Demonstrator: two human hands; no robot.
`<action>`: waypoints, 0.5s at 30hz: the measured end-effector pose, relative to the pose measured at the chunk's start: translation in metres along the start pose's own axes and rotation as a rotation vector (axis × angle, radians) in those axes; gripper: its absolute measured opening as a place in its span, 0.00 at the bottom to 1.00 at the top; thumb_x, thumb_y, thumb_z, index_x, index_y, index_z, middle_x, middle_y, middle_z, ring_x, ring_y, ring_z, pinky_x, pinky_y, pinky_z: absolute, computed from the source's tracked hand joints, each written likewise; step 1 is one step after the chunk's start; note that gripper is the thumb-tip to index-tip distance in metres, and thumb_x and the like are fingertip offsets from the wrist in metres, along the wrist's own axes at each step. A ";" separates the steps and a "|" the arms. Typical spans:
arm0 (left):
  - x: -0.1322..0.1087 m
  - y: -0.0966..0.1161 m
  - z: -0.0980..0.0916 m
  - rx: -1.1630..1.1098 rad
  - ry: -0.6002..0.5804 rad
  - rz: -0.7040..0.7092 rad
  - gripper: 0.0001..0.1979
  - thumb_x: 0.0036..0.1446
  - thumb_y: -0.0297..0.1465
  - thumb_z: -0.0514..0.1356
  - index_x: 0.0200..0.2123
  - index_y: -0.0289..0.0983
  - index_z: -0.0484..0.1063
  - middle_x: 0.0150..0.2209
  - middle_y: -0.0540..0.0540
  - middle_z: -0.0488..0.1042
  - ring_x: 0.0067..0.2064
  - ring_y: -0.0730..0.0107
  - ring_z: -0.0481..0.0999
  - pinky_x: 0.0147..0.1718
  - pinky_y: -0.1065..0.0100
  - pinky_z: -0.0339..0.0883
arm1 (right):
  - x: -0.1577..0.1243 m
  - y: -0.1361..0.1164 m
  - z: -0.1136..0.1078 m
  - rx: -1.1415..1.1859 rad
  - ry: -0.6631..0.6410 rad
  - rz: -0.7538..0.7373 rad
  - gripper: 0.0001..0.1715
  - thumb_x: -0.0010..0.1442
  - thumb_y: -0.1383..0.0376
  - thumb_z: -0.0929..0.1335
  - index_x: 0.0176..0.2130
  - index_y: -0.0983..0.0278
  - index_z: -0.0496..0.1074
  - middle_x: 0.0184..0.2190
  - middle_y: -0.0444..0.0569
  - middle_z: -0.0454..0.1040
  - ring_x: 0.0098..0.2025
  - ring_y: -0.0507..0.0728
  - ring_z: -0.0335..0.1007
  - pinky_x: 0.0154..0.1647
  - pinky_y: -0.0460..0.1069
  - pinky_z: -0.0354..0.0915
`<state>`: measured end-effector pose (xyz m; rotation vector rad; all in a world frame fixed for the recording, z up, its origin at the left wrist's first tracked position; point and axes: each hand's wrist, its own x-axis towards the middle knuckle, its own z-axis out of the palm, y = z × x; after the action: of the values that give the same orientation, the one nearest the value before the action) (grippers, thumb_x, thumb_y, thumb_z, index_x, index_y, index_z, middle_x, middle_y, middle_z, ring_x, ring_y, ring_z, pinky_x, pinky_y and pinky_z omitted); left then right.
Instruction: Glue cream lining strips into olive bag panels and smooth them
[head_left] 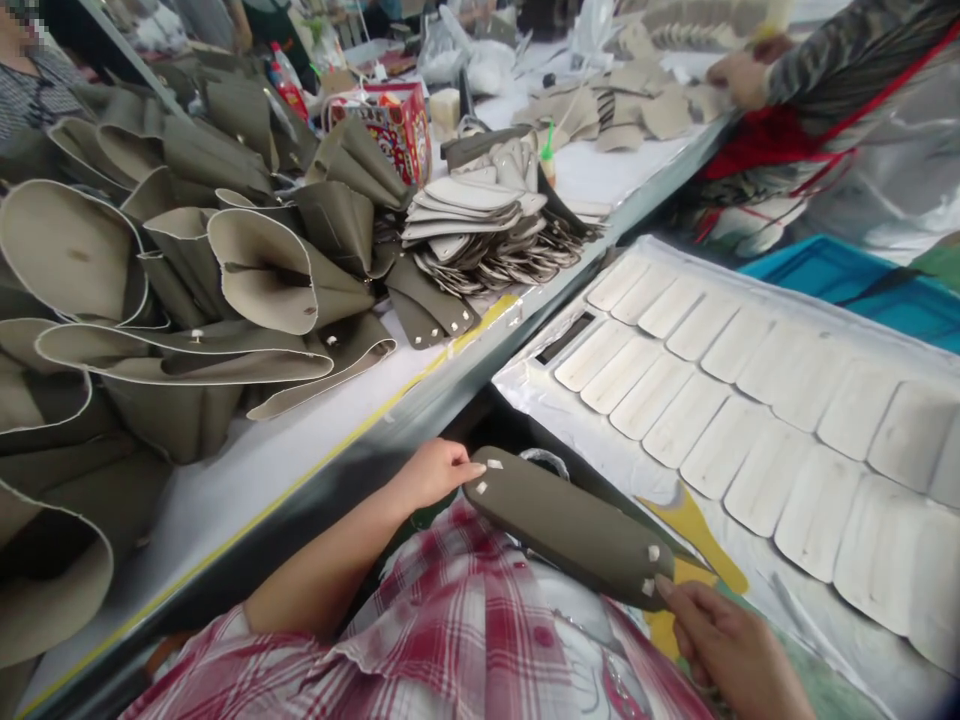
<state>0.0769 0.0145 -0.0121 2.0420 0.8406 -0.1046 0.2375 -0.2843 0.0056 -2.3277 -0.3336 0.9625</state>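
Note:
Between my two hands stretches a long olive-brown leather-like strap piece [566,525] with rounded ends and small white tabs near both ends. My left hand [435,475] pinches its far-left end between thumb and fingers. At the opposite end my right hand [720,630] grips the lower right corner. The piece is held above my lap, over a plaid shirt. A yellow flat tool [701,535] lies just beyond it, partly hidden. On the board to the right, pale flat pieces [757,455] lie in overlapping rows.
A heap of folded olive pieces [262,265] covers the left table. Stacked pale-edged pieces [480,215] stand near its yellow-lined edge, beside a red patterned box [401,125]. A blue crate [862,285] sits at the right. A co-worker's hand [742,78] is at the far table.

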 end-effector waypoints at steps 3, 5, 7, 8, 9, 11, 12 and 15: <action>0.000 -0.002 0.000 -0.022 0.001 -0.018 0.20 0.51 0.46 0.57 0.20 0.35 0.69 0.17 0.53 0.63 0.22 0.76 0.60 0.22 0.72 0.50 | 0.001 0.002 0.000 -0.002 0.000 0.001 0.27 0.52 0.43 0.62 0.18 0.60 0.58 0.10 0.41 0.58 0.13 0.51 0.55 0.16 0.46 0.54; 0.000 -0.002 0.001 -0.027 0.004 -0.026 0.20 0.51 0.46 0.57 0.20 0.35 0.69 0.17 0.53 0.63 0.21 0.76 0.60 0.22 0.71 0.51 | 0.003 0.005 0.001 0.011 -0.006 0.002 0.28 0.52 0.42 0.62 0.18 0.61 0.59 0.11 0.41 0.59 0.13 0.50 0.55 0.16 0.46 0.54; 0.000 -0.001 0.001 -0.015 0.011 -0.030 0.20 0.51 0.46 0.57 0.21 0.35 0.70 0.17 0.53 0.63 0.21 0.76 0.60 0.23 0.71 0.51 | 0.006 0.009 0.001 0.025 -0.031 0.018 0.28 0.52 0.42 0.62 0.19 0.61 0.60 0.11 0.41 0.60 0.13 0.50 0.56 0.16 0.45 0.54; 0.000 0.000 0.001 -0.004 0.015 -0.030 0.19 0.51 0.46 0.56 0.21 0.35 0.70 0.17 0.53 0.63 0.21 0.76 0.61 0.23 0.71 0.51 | 0.008 0.011 0.001 0.029 -0.040 0.024 0.28 0.51 0.42 0.62 0.19 0.62 0.60 0.12 0.41 0.60 0.13 0.50 0.56 0.15 0.45 0.53; 0.000 0.000 0.001 0.012 0.018 -0.025 0.19 0.51 0.45 0.56 0.21 0.35 0.70 0.17 0.52 0.64 0.22 0.75 0.61 0.23 0.71 0.51 | 0.010 0.012 0.001 0.029 -0.046 0.029 0.28 0.51 0.42 0.62 0.19 0.62 0.60 0.12 0.41 0.61 0.13 0.49 0.57 0.15 0.44 0.53; -0.001 0.001 0.001 0.072 0.019 -0.002 0.19 0.52 0.45 0.56 0.20 0.35 0.69 0.18 0.52 0.65 0.22 0.75 0.62 0.23 0.71 0.51 | 0.012 0.014 0.002 0.014 -0.045 0.031 0.27 0.51 0.43 0.62 0.20 0.62 0.60 0.11 0.41 0.62 0.12 0.49 0.57 0.14 0.44 0.53; -0.001 0.001 0.001 0.115 0.012 0.012 0.20 0.52 0.45 0.55 0.20 0.35 0.68 0.18 0.52 0.65 0.23 0.74 0.63 0.24 0.70 0.51 | 0.012 0.014 0.002 0.012 -0.039 0.028 0.26 0.51 0.43 0.62 0.20 0.62 0.60 0.11 0.41 0.62 0.12 0.49 0.57 0.14 0.44 0.53; -0.003 -0.001 -0.002 0.271 0.009 0.043 0.19 0.53 0.47 0.54 0.24 0.37 0.66 0.21 0.52 0.67 0.25 0.71 0.66 0.25 0.69 0.55 | 0.012 0.015 0.001 0.023 -0.021 0.019 0.24 0.53 0.46 0.61 0.20 0.62 0.60 0.11 0.40 0.62 0.10 0.49 0.57 0.11 0.43 0.52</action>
<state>0.0735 0.0150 -0.0106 2.3136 0.8238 -0.1947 0.2451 -0.2906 -0.0114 -2.3051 -0.3076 0.9949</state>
